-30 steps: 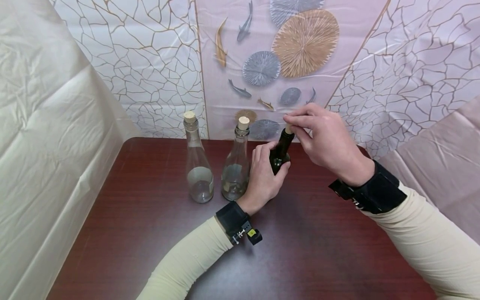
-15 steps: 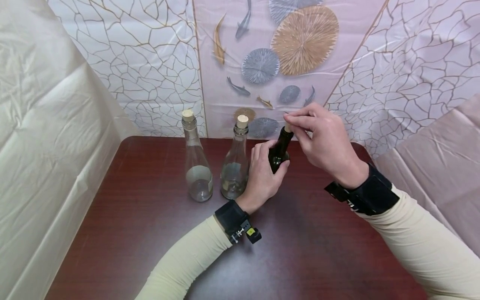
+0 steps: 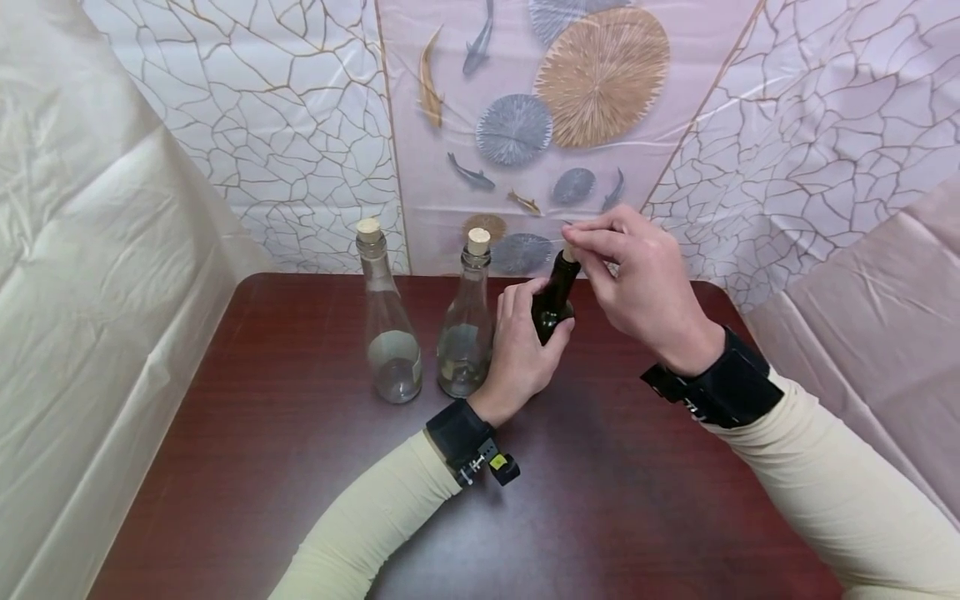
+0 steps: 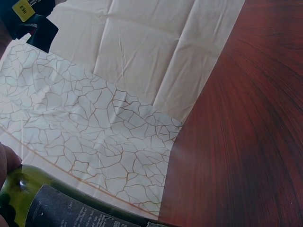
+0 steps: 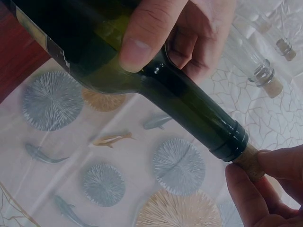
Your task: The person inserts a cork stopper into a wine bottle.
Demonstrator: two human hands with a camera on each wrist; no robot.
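Observation:
A dark green wine bottle (image 3: pixel 556 302) stands near the table's back edge, with a dark label (image 4: pixel 71 210) visible in the left wrist view. My left hand (image 3: pixel 521 350) grips it around the shoulder, thumb on the near side. At the bottle's mouth my right hand (image 3: pixel 643 279) pinches a cork (image 5: pixel 250 161) between thumb and fingers. The cork's lower end sits in the mouth and its upper part sticks out. Just left of my left hand stands a clear glass bottle (image 3: pixel 459 354) with a cork (image 3: pixel 478 242) in its top.
A second clear bottle (image 3: pixel 393 358) with a cork (image 3: pixel 368 230) in its mouth stands farther left. The dark red wooden table (image 3: pixel 300 467) has rounded back corners. Patterned cloth (image 3: pixel 315 125) hangs right behind it, and pale cloth (image 3: pixel 97 292) hangs along the left side.
The whole head view has shifted slightly. Both hands keep their holds on the green bottle and its cork; no clear movement of the cork shows.

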